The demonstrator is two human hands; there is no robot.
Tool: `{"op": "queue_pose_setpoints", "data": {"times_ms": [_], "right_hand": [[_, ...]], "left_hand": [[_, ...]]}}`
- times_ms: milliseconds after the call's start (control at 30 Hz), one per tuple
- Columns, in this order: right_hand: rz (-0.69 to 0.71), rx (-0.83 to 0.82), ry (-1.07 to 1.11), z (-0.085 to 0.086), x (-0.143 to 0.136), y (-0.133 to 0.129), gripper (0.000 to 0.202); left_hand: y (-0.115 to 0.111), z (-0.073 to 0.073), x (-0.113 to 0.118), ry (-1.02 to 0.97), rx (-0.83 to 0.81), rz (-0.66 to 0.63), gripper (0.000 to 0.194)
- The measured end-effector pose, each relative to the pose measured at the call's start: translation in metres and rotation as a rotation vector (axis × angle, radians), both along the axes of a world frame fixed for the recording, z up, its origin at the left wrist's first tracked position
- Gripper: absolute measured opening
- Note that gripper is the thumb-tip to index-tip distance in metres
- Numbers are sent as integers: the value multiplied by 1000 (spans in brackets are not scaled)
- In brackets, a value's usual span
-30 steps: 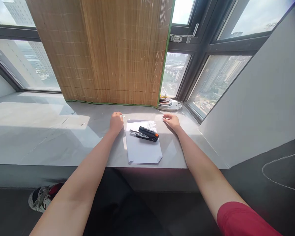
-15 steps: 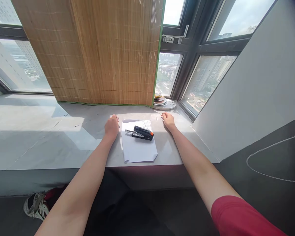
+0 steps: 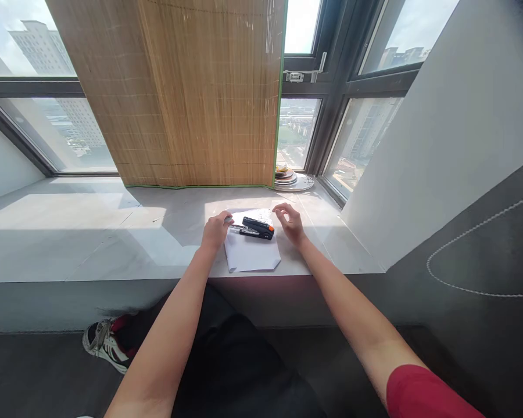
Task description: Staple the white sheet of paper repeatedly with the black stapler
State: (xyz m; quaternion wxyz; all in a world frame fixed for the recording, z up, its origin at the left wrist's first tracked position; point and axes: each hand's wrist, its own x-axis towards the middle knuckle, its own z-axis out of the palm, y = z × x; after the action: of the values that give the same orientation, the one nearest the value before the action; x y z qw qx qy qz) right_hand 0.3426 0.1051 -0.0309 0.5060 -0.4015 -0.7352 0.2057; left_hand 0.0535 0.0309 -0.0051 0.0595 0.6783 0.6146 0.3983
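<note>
White paper (image 3: 253, 255) lies on the pale window ledge (image 3: 187, 255), its lower corners slightly folded. On it rests a black stapler (image 3: 258, 228) with an orange patch at its right end; its metal inner part sticks out to the left. My left hand (image 3: 215, 232) is at the paper's left edge, fingers pressed together by the tip of that metal part; what they hold, if anything, is too small to tell. To the right of the stapler, my right hand (image 3: 290, 223) hovers near the paper's upper right corner, fingers curved and apart, with nothing visible in them.
A stack of plates (image 3: 293, 181) stands in the back right corner of the ledge. A bamboo blind (image 3: 200, 98) hangs in front of the window down to the ledge. A white beaded cord (image 3: 453, 236) hangs at the far right.
My left hand has moved right, up to the stapler's left end and over the paper's edge. My right hand has come closer to the paper, its fingers opening. The view has shifted.
</note>
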Motion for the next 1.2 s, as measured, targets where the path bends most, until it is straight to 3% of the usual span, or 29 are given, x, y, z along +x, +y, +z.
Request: {"op": "queue_pose_setpoints", "data": {"times_ms": [100,167,300,567,800,1200], "right_hand": [[298,85,-67,-2,-16,-10,35],[358,51,-144,-6,-24,-11,42],[419,38,-204,-9,-28,-8,34],[427,40,-188,-9,-24,-4,32],[438,41,-171,-9,-24,-3,32],[435,22,-180,-7,-23,-5,33]], "left_hand": [[4,-1,0,95,-4,-91,12],[7,-2,0,149,10,-144,14],[11,-5,3,217,15,-207,14],[16,-10,6,66,-55,-242,15],[13,-5,6,-86,-121,-224,15],[11,-4,6,-73,-167,-236,21]]}}
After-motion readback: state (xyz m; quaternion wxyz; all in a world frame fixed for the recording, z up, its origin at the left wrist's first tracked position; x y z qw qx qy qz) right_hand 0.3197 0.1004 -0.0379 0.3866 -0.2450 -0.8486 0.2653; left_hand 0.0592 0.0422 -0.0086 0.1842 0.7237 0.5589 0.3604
